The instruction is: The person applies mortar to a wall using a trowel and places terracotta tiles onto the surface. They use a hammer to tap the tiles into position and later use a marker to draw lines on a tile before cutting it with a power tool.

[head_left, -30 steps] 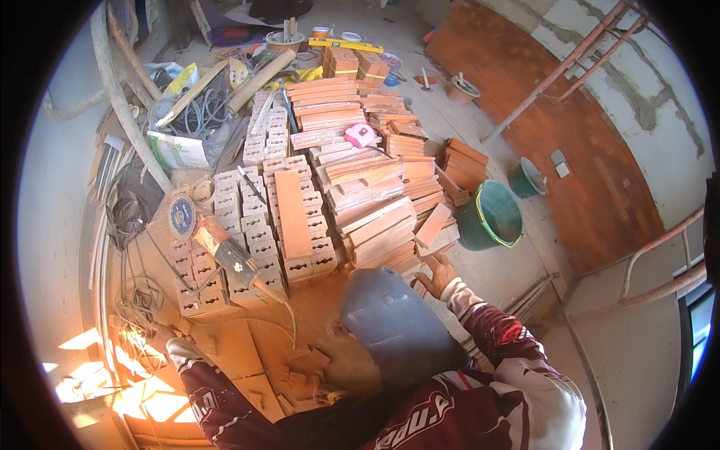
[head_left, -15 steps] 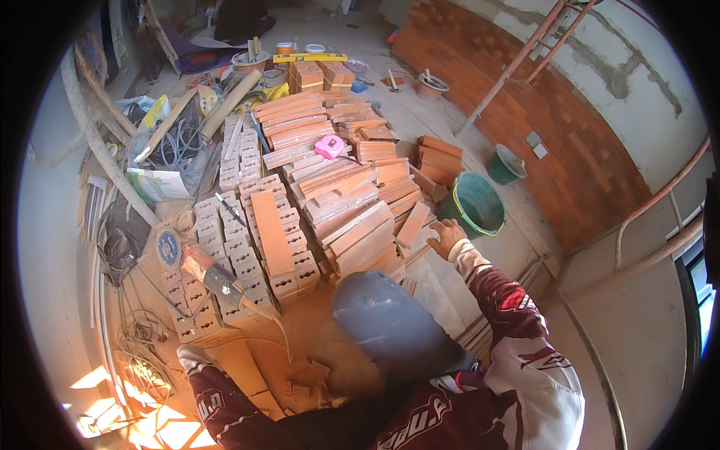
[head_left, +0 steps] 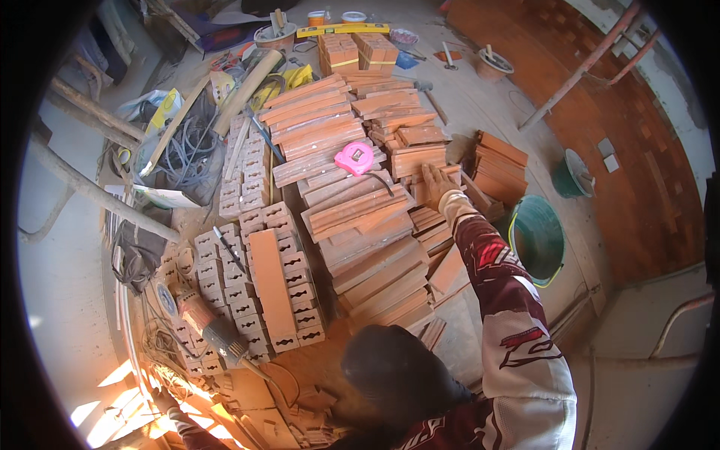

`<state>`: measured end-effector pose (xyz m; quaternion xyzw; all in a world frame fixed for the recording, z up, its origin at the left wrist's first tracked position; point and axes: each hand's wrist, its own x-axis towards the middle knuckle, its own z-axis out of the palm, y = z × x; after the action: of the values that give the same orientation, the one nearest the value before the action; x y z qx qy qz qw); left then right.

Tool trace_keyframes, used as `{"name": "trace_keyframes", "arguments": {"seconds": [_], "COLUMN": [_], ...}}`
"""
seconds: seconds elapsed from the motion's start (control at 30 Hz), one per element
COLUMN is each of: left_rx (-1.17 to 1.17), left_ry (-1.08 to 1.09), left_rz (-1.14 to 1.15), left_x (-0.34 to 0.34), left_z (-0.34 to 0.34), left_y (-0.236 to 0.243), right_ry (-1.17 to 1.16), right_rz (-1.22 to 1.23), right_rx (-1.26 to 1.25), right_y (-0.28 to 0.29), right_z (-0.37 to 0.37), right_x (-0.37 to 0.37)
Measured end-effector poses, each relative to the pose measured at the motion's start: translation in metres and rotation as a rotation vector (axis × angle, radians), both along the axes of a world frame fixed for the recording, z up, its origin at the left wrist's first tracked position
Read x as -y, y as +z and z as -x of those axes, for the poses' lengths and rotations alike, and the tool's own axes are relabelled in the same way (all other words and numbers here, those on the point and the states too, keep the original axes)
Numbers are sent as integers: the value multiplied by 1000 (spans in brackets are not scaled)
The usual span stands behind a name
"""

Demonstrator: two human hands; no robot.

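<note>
My right hand [head_left: 438, 186] reaches forward over the stacked terracotta tiles [head_left: 375, 204]. Its fingers are stretched out and touch the tiles on the right part of the pile, with nothing seen gripped. A pink tape measure [head_left: 354, 158] lies on the tiles to the left of that hand. Low at the left, my left hand [head_left: 162, 400] is small and dark beside bright sun patches, and its fingers cannot be made out. Nearest to it are an angle grinder [head_left: 210, 322] on perforated bricks [head_left: 304, 296] and some cables. One long flat tile [head_left: 273, 285] rests across those bricks.
A green bucket [head_left: 537, 240] stands right of my forearm, with a smaller green bucket [head_left: 571, 176] beyond. Scaffold poles [head_left: 577, 67] rise at the right and cross at the left. A yellow spirit level [head_left: 343, 30] lies on strapped brick bundles. My knee [head_left: 397, 367] is in front.
My right hand has moved from near the bucket, forward and left, onto the tile pile. My left hand now shows at lower left. The view has shifted, and the pile appears larger.
</note>
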<state>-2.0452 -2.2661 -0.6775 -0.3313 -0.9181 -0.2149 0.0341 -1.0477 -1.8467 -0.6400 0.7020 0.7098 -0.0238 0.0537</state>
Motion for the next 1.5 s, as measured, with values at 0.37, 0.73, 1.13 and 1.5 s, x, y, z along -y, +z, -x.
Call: {"name": "trace_keyframes", "arguments": {"seconds": [0.37, 0.73, 1.13, 1.5], "left_rx": [231, 167, 240, 102], "left_ry": [-87, -301, -300, 137], "left_rz": [-63, 33, -284, -470], "left_x": [0, -68, -71, -72], "left_z": [-137, -272, -291, -260], "left_y": [99, 145, 160, 101], "right_ry": [175, 267, 165, -342], "right_rz": [-24, -50, -317, -890], "right_rx": [-112, -38, -356, -1123], "right_y": [-39, -3, -20, 209], "right_z": [-36, -51, -90, -184], "right_x": [-15, -9, 15, 152]}}
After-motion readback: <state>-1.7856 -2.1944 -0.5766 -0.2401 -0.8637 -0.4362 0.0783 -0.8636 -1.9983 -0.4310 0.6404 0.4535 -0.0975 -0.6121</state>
